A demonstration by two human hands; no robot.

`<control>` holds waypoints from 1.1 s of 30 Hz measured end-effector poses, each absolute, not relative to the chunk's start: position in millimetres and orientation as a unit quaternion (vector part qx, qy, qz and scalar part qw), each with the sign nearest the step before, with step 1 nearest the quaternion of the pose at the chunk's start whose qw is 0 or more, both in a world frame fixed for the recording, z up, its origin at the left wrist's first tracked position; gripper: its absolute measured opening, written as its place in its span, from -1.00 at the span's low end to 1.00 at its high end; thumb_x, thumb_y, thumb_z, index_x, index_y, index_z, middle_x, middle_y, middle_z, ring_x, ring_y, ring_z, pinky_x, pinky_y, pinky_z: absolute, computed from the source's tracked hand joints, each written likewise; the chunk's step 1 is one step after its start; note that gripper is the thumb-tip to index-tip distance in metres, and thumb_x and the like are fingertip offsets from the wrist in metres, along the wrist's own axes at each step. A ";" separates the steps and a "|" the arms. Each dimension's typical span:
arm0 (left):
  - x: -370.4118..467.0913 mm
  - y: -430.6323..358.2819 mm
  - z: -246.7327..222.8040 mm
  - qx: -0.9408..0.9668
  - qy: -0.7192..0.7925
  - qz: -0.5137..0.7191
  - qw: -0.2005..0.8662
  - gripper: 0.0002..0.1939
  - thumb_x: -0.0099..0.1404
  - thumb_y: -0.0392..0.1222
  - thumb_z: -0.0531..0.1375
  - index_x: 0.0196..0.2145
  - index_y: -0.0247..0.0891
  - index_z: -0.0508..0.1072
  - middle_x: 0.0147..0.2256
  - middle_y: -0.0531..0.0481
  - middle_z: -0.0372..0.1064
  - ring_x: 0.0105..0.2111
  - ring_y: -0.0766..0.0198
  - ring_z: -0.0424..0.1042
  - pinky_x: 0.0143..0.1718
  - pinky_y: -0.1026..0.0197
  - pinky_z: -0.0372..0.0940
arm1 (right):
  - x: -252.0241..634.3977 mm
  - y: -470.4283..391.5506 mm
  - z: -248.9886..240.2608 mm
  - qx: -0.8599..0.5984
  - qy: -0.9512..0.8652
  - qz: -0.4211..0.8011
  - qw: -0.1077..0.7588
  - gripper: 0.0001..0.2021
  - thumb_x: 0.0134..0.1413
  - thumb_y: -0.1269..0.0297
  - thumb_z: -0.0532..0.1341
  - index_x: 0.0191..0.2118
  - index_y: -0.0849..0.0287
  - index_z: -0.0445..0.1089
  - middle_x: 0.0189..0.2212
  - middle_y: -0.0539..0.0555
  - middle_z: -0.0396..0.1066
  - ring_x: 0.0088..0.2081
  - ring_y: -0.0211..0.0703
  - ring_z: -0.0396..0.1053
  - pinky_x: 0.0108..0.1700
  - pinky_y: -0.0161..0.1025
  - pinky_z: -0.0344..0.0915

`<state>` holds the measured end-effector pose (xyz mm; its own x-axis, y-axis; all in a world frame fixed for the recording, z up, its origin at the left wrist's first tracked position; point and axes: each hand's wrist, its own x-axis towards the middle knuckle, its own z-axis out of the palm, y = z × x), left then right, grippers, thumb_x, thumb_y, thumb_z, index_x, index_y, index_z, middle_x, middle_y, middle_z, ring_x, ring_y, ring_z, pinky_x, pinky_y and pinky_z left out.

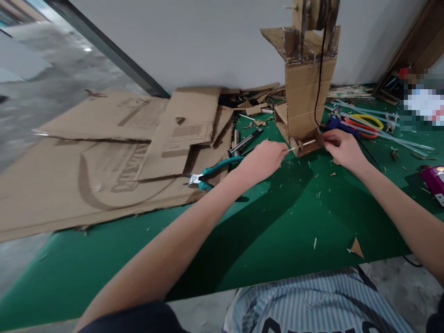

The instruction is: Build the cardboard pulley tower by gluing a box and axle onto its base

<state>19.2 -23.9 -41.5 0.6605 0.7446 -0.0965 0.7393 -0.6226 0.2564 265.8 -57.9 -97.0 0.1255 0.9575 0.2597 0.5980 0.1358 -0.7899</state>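
A tall cardboard structure point(307, 95) stands upright on the green table, with a wheel-like part point(317, 14) at its top. A black cord point(319, 83) hangs down its front to an open box-like base point(310, 147). A thin wooden stick point(308, 142) runs across that base. My left hand point(268, 156) pinches the stick's left end, just outside the base. At the base's right wall is my right hand point(342, 147), its fingers closed together against the cardboard edge; what they grip, if anything, is hidden.
Teal-handled cutting pliers point(208, 175) and a utility knife point(248, 140) lie left of my left hand. Large cardboard sheets point(86, 171) cover the table's left. Clear glue sticks point(409, 142) and red-and-yellow-handled tools point(367, 122) lie at right, near a purple device point(433, 182).
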 end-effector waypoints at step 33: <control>11.8 -37.5 -17.7 0.894 0.437 -0.101 0.007 -0.66 0.52 -0.18 0.01 -0.26 -0.32 0.54 -0.34 -0.21 0.53 -0.34 0.04 0.52 -0.47 0.19 0.07 | 263.4 -57.7 -100.2 -0.632 -0.654 0.162 0.382 -0.70 0.18 0.30 0.26 -0.02 0.17 0.63 -0.08 0.16 0.65 -0.09 0.07 0.60 0.05 0.07 0.49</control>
<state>11.8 -37.5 -17.7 0.5984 0.7791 -0.1869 0.7819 -0.6188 -0.0760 263.4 -57.7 -100.2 0.0915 0.9512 0.2946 0.7034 0.1477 -0.6953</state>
